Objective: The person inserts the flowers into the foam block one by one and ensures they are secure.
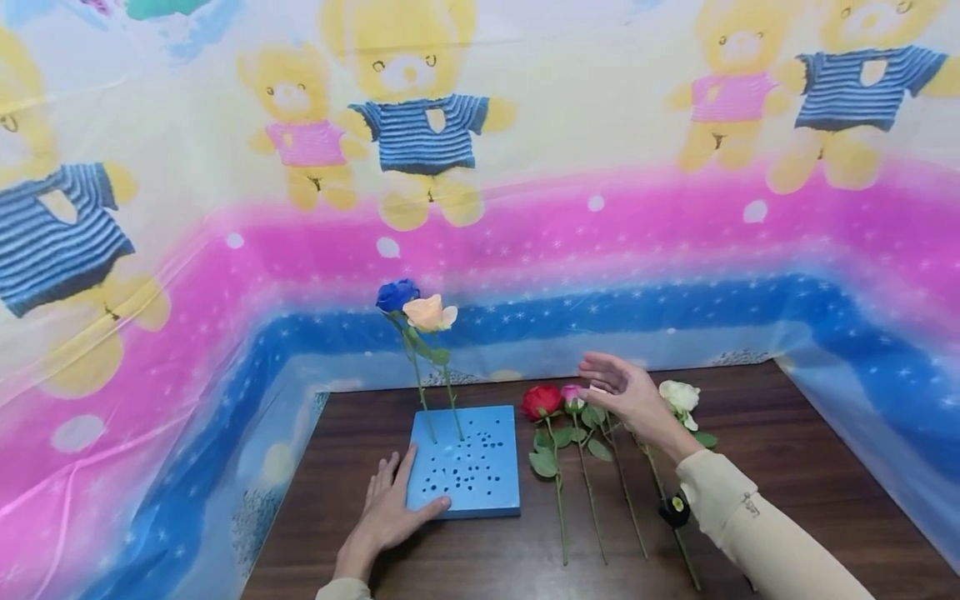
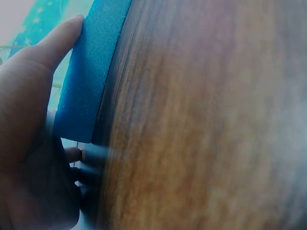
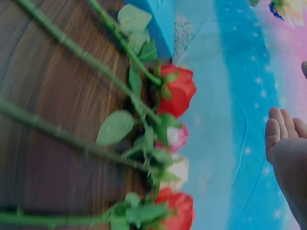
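Our straight-fingered left hand (image 1: 390,510) braces the blue foam block (image 1: 465,460) from eight o'clock; our right hand (image 1: 632,402), slack and empty, hovers near the red rose (image 1: 542,402) at two. Seemingly between insertions, we next need a stem (image 1: 559,500) pinched.

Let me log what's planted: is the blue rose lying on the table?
No, the head view shows the blue rose standing with its stem in the block, beside the peach rose.

block (image 1: 504,500) on the table (image 1: 356,433), two roses (image 1: 430,313) stuck in its far half, left hand (image 1: 390,507) at its left edge — row of loose roses (image 1: 542,402) to the right, right hand (image 1: 630,400) over them, backdrop (image 1: 555,208) behind everything
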A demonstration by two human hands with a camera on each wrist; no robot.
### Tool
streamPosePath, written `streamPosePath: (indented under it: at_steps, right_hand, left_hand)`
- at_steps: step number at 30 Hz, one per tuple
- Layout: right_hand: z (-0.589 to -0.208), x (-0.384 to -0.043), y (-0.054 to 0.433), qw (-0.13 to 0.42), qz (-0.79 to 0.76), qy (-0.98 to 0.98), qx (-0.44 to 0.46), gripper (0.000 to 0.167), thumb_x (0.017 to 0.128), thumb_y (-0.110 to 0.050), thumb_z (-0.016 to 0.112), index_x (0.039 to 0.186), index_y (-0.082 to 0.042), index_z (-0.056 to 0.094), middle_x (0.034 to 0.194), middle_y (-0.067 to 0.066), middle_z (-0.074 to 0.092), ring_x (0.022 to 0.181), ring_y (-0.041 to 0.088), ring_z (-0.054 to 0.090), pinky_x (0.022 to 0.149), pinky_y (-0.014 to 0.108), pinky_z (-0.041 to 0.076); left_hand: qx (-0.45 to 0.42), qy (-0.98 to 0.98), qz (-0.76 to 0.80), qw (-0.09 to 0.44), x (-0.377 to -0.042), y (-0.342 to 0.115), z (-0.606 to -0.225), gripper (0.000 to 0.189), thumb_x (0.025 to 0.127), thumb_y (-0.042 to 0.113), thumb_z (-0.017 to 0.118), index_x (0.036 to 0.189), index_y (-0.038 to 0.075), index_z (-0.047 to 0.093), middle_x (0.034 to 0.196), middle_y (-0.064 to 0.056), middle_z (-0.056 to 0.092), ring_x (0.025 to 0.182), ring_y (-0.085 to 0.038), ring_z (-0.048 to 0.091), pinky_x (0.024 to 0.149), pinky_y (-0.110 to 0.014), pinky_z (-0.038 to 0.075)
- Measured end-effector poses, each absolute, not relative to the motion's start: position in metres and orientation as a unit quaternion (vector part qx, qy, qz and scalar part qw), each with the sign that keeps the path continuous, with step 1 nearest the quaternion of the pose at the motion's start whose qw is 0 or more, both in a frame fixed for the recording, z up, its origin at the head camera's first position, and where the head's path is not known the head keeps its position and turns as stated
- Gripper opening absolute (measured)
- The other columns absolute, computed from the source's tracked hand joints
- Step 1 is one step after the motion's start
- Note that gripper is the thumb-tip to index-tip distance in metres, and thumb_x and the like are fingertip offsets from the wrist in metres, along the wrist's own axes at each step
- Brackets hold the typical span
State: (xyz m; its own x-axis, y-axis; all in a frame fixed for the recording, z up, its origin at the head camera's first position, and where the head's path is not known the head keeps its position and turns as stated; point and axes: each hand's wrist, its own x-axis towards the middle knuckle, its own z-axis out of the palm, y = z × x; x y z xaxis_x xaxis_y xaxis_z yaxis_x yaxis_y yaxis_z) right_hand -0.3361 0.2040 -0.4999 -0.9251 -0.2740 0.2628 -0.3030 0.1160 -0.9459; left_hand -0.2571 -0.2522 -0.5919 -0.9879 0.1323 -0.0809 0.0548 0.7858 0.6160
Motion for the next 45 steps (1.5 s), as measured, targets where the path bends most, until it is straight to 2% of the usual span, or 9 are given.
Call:
streamPosePath:
  at_steps: [4,8,14,17,22,32,35,40,45]
  right_hand:
    - [-0.506,-0.329,0.226,0.023,0.636,-0.75,0.179,0.07,0.104,-0.016,0.083,0.165,-0.006,0.051,0.159,0.021,0.061,0.148,0.042,0.058,0.118,0.033,0.053]
    - [-0.51,-0.322,0.249,0.036,0.631,-0.759,0.155,0.071,0.104,-0.019,0.083,0.165,-0.005,0.05,0.159,0.025,0.06,0.143,0.033,0.063,0.109,0.022,0.056]
    - [-0.52,-0.313,0.284,0.06,0.634,-0.758,0.144,0.071,0.105,-0.014,0.08,0.165,0.003,0.046,0.159,0.034,0.055,0.138,0.022,0.067,0.108,0.02,0.056]
    - [-0.525,-0.307,0.301,0.072,0.631,-0.76,0.137,0.07,0.106,-0.012,0.079,0.165,0.005,0.045,0.156,0.026,0.061,0.137,0.018,0.068,0.108,0.019,0.055]
    - [-0.536,-0.295,0.325,0.089,0.648,-0.746,0.125,0.064,0.107,-0.006,0.076,0.163,0.006,0.047,0.144,0.001,0.071,0.134,0.013,0.07,0.104,0.019,0.057]
    - [-0.543,-0.285,0.35,0.104,0.632,-0.761,0.104,0.06,0.104,-0.002,0.078,0.157,0.008,0.051,0.13,-0.009,0.075,0.118,0.002,0.074,0.096,0.018,0.061]
    - [-0.542,-0.283,0.352,0.092,0.596,-0.793,0.087,0.064,0.105,-0.009,0.08,0.159,0.008,0.05,0.133,-0.001,0.075,0.115,0.001,0.074,0.091,0.02,0.063]
    - [-0.551,-0.279,0.356,0.054,0.562,-0.822,0.077,0.071,0.104,-0.019,0.082,0.161,0.008,0.049,0.147,0.031,0.066,0.115,0.005,0.076,0.09,0.024,0.064]
    - [-0.568,-0.275,0.362,-0.004,0.567,-0.821,0.065,0.071,0.101,-0.01,0.084,0.158,0.014,0.05,0.145,0.038,0.065,0.113,0.014,0.079,0.091,0.028,0.066]
  left_hand:
    - [0.05,0.942,0.327,0.059,-0.255,-0.252,-0.595,0.119,0.094,0.074,0.076,0.182,0.022,0.014,0.182,-0.032,0.012,0.169,-0.056,-0.003,0.132,-0.077,0.0]
    - [0.051,0.94,0.334,0.058,-0.256,-0.251,-0.594,0.119,0.093,0.074,0.076,0.182,0.022,0.015,0.183,-0.031,0.012,0.169,-0.055,-0.003,0.132,-0.077,-0.001]
    - [0.046,0.941,0.33,0.056,-0.257,-0.25,-0.591,0.12,0.094,0.073,0.077,0.182,0.02,0.015,0.182,-0.032,0.012,0.169,-0.056,-0.003,0.132,-0.077,-0.001]
    - [0.045,0.942,0.327,0.055,-0.255,-0.249,-0.591,0.12,0.093,0.073,0.077,0.181,0.019,0.016,0.182,-0.033,0.012,0.169,-0.057,-0.002,0.132,-0.078,-0.001]
    - [0.045,0.942,0.328,0.059,-0.255,-0.249,-0.592,0.12,0.093,0.073,0.077,0.181,0.02,0.016,0.182,-0.032,0.011,0.169,-0.056,-0.003,0.132,-0.077,-0.002]
    - [0.046,0.942,0.327,0.064,-0.257,-0.251,-0.592,0.12,0.094,0.074,0.076,0.182,0.021,0.014,0.183,-0.032,0.009,0.169,-0.056,-0.005,0.132,-0.077,-0.003]
    - [0.045,0.941,0.329,0.066,-0.257,-0.251,-0.593,0.12,0.094,0.074,0.076,0.182,0.021,0.013,0.183,-0.032,0.009,0.169,-0.056,-0.005,0.132,-0.077,-0.003]
    - [0.044,0.94,0.33,0.067,-0.258,-0.251,-0.593,0.119,0.094,0.074,0.076,0.182,0.022,0.013,0.183,-0.032,0.008,0.169,-0.057,-0.006,0.131,-0.078,-0.003]
    - [0.044,0.942,0.326,0.068,-0.259,-0.25,-0.591,0.12,0.094,0.074,0.075,0.182,0.021,0.013,0.182,-0.033,0.008,0.168,-0.058,-0.005,0.131,-0.079,-0.003]
